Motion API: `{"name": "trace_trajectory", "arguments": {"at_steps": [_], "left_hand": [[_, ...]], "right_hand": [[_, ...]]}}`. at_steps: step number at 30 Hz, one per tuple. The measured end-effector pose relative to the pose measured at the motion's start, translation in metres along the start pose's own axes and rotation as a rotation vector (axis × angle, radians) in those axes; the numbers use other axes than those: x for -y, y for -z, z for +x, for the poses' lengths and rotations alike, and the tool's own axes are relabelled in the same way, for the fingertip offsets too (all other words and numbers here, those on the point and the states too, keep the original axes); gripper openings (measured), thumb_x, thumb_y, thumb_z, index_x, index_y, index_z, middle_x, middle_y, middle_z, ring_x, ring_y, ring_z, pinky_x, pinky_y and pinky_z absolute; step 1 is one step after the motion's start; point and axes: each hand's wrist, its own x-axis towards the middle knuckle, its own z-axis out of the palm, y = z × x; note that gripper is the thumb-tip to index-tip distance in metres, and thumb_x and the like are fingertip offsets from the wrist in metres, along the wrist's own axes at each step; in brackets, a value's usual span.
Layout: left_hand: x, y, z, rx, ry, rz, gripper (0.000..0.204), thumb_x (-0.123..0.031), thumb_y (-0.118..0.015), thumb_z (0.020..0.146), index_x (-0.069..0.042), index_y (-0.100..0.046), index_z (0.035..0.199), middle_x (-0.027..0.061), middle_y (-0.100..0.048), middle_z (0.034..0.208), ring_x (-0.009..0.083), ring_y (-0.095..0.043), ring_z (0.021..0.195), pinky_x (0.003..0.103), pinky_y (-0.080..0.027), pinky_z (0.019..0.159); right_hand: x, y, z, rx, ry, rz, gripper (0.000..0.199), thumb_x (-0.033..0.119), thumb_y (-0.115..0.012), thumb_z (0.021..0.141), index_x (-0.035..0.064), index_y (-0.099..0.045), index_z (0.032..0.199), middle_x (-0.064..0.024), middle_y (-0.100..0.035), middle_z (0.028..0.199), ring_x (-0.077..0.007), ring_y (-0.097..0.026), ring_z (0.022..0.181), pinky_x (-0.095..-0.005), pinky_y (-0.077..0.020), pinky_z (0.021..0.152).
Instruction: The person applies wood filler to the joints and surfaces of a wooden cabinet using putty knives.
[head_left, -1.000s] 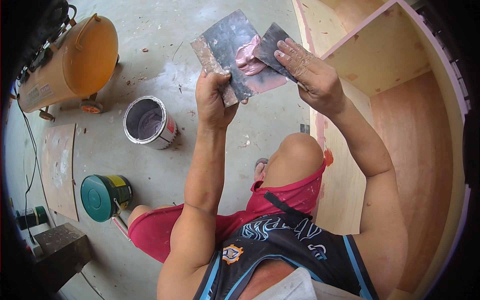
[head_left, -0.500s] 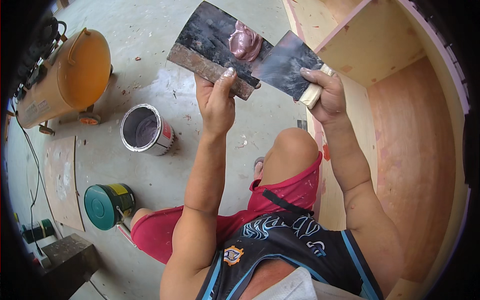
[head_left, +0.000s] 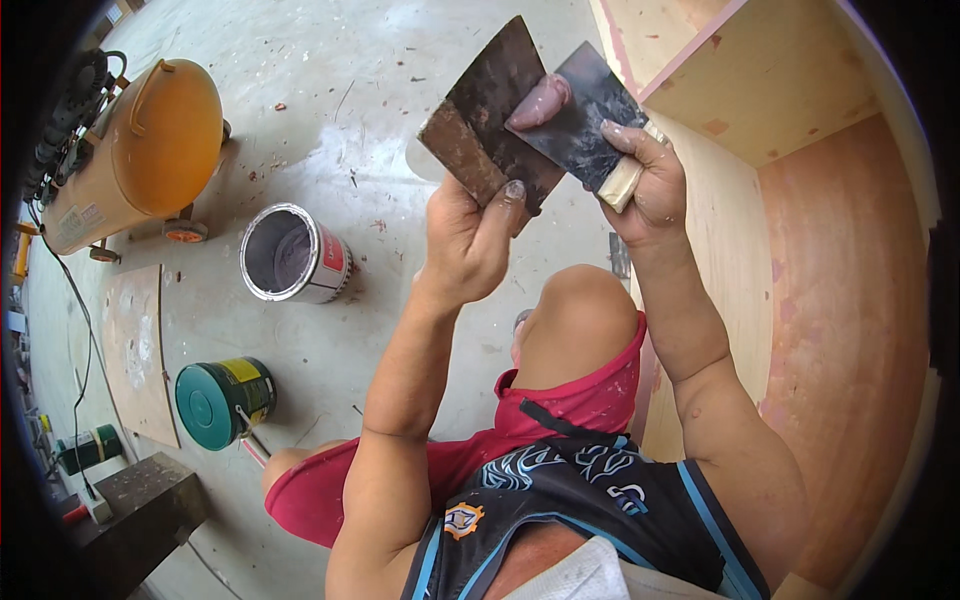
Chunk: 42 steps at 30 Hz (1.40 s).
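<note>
My left hand is closed round a wide, dark metal putty spreader with a rusty back edge, its thumb on the near corner. In my right hand is a smaller putty knife with a dark blade and a pale wooden handle, thumb pressed on the blade. The two blades meet and overlap in front of me. A pinkish lump of putty lies where they meet, at the left edge of the knife blade. Fingers behind both tools are mostly hidden.
An open can with greyish-purple putty stands on the floor at left, near a green-lidded bucket. Farther left are an orange tank on wheels, a stained board and a cable. A wooden cabinet frame rises close on my right.
My left hand has moved right and slightly nearer, tilting the spreader more steeply. The putty knife has slid over the spreader, and the putty is gathered into a narrower lump at its edge.
</note>
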Motion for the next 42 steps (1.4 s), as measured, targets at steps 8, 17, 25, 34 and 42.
{"name": "trace_trajectory", "arguments": {"at_steps": [8,17,25,34,42], "left_hand": [[0.062,0.013,0.025,-0.348,0.485,-0.584,0.042,-0.007,-0.042,0.075,0.002,-0.042,0.116,0.0146,-0.059,0.099,0.0232,-0.062,0.088,0.036,-0.055,0.066],[0.124,-0.053,0.071,-0.092,0.627,-0.563,0.041,-0.002,-0.044,0.071,0.004,-0.044,0.111,0.0188,-0.059,0.093,0.0274,-0.063,0.065,0.036,-0.056,0.048],[0.181,-0.085,0.095,-0.065,0.665,-0.540,0.046,-0.002,-0.042,0.069,0.003,-0.037,0.115,0.0197,-0.057,0.092,0.0310,-0.063,0.066,0.039,-0.054,0.039],[0.271,-0.179,0.133,0.393,0.986,-0.473,0.043,0.002,-0.042,0.068,0.005,-0.043,0.110,0.0175,-0.057,0.092,0.0273,-0.062,0.063,0.038,-0.055,0.042],[0.288,-0.277,0.106,0.639,1.159,-0.703,0.041,0.000,-0.042,0.070,0.005,-0.042,0.111,0.0173,-0.059,0.090,0.0249,-0.063,0.059,0.035,-0.055,0.041]], "right_hand": [[0.007,0.082,0.029,0.140,0.436,-0.110,0.020,-0.005,-0.057,0.082,0.0029,-0.062,0.100,-0.0073,-0.063,0.099,-0.0149,-0.058,0.094,-0.0324,-0.0473,0.085],[0.037,0.169,0.030,0.417,0.859,-1.183,0.052,-0.014,-0.054,0.057,0.0103,-0.066,0.102,-0.0079,-0.060,0.114,-0.0317,-0.049,0.116,-0.0428,-0.0372,0.099],[0.035,0.252,0.020,0.016,0.554,-1.301,0.047,-0.018,-0.046,0.058,-0.0002,-0.065,0.097,-0.0150,-0.062,0.105,-0.0305,-0.056,0.107,-0.0389,-0.0422,0.096],[0.185,0.264,-0.007,-0.212,0.597,-2.187,0.037,-0.007,-0.054,0.067,0.0027,-0.063,0.102,-0.0141,-0.062,0.105,-0.0316,-0.058,0.101,-0.0406,-0.0422,0.092],[0.223,0.250,-0.100,-0.519,0.358,-2.437,0.040,-0.007,-0.053,0.063,0.0060,-0.066,0.099,-0.0114,-0.063,0.105,-0.0300,-0.057,0.102,-0.0392,-0.0432,0.090]]}}
